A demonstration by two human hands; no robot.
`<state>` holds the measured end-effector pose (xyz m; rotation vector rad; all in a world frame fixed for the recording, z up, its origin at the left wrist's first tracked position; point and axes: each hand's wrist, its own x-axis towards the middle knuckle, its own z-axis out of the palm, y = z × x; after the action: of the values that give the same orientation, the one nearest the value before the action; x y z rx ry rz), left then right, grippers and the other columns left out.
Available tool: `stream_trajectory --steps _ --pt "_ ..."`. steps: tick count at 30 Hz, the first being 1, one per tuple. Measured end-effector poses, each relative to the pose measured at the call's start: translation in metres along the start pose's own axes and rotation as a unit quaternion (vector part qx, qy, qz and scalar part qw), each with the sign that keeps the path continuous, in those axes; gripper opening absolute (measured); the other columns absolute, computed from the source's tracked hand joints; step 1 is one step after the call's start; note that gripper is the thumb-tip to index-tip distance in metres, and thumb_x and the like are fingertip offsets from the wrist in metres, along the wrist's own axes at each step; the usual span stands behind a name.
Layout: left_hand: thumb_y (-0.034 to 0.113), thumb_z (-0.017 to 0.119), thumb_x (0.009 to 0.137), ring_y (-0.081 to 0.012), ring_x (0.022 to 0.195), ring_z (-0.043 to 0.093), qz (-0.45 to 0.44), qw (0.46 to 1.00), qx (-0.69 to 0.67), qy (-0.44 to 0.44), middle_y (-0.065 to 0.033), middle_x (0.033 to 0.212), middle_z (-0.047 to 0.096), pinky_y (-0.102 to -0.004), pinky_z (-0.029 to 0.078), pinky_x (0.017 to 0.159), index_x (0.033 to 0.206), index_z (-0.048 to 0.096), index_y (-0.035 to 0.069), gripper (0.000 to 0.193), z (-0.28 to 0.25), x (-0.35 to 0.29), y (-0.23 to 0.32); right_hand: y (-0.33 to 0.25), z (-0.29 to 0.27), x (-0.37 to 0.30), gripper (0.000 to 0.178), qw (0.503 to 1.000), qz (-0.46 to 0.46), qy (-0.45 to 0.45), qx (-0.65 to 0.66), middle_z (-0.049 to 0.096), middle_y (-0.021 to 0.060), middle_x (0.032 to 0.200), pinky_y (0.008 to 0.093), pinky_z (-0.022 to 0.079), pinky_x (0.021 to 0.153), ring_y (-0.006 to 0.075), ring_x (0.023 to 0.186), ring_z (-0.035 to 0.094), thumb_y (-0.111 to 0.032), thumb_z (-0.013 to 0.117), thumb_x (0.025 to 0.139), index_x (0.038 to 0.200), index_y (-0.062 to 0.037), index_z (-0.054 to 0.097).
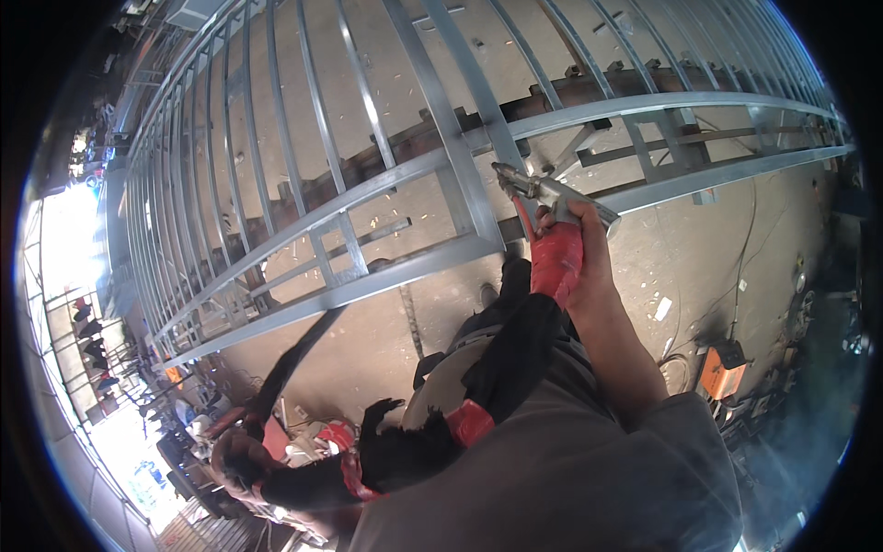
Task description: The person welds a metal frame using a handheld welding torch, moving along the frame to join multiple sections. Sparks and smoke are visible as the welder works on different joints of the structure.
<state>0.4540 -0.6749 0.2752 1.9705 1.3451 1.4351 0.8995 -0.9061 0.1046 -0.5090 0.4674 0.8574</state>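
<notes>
Welding torch [552, 198] — a metal gun with a bent nozzle and a handle wrapped in red tape — sits in the right hand [581, 250], which is clenched around the handle. Its nozzle tip points at the steel gate frame [441, 166], right where a wide upright bar meets the lower pair of long rails, and appears to touch or nearly touch that joint. From the handle a thick black hose [515, 354] with another red band runs down toward the body and over the grey shirt [570, 478].

The left hand [241, 460] is low in the picture, near the bottom edge. It looks dark, probably gloved, and seems closed around a black strap or cable [294, 354] that rises toward the frame; the grip itself is too blurred to be sure of.

Grey and made of many thin bars set between long curved rails, the frame lies flat on rusty supports above the concrete floor [717, 248]. Scraps and bits of paper are scattered on that floor. Near its right edge stands an orange welding machine [722, 368] with cables trailing from it. At the left edge — beyond the frame's far end — there is bright daylight and a cluttered work area.
</notes>
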Motion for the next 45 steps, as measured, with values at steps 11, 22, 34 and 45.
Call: stream_trajectory --steps 11,22,34,45 --pt "0.028 0.060 0.097 -0.0156 0.078 0.058 0.101 0.985 -0.049 -0.133 -0.0052 0.090 0.060 -0.0382 0.058 0.075 0.123 0.067 -0.002 0.040 0.102 0.069 0.069 -0.016 0.036 0.030 0.038 0.987 0.117 0.073 0.081 0.066 0.0050 0.090 0.0317 0.058 0.075 0.0197 0.080 0.069 -0.040 0.056 0.101 0.089 -0.0052 0.065" --pt "0.030 0.063 0.097 -0.0151 0.077 0.058 0.113 0.965 -0.110 -0.207 -0.0055 0.091 0.060 -0.0370 0.057 0.074 0.123 0.067 -0.003 0.043 0.147 0.101 0.060 0.010 0.048 0.039 0.036 0.983 0.059 0.100 0.141 0.067 0.0052 0.090 0.0333 0.059 0.077 0.0204 0.080 0.069 -0.038 0.053 0.104 0.094 -0.0050 0.064" --pt "0.032 0.065 0.096 -0.0145 0.076 0.057 0.113 0.957 -0.135 -0.231 -0.0059 0.091 0.060 -0.0358 0.055 0.073 0.123 0.067 -0.004 0.045 0.151 0.121 0.047 0.018 0.046 0.044 0.031 0.980 0.035 0.126 0.149 0.070 0.0060 0.084 0.0336 0.061 0.071 0.0202 0.076 0.069 -0.035 0.060 0.103 0.103 -0.0042 0.064" --pt "0.034 0.067 0.095 -0.0140 0.075 0.057 0.112 0.954 -0.135 -0.242 -0.0063 0.091 0.061 -0.0347 0.054 0.072 0.123 0.067 -0.005 0.048 0.155 0.118 0.053 0.010 0.039 0.049 0.026 0.967 0.099 0.099 0.215 0.069 0.0099 0.084 0.0456 0.061 0.074 0.0271 0.076 0.071 -0.036 0.055 0.105 0.118 -0.0132 0.053"
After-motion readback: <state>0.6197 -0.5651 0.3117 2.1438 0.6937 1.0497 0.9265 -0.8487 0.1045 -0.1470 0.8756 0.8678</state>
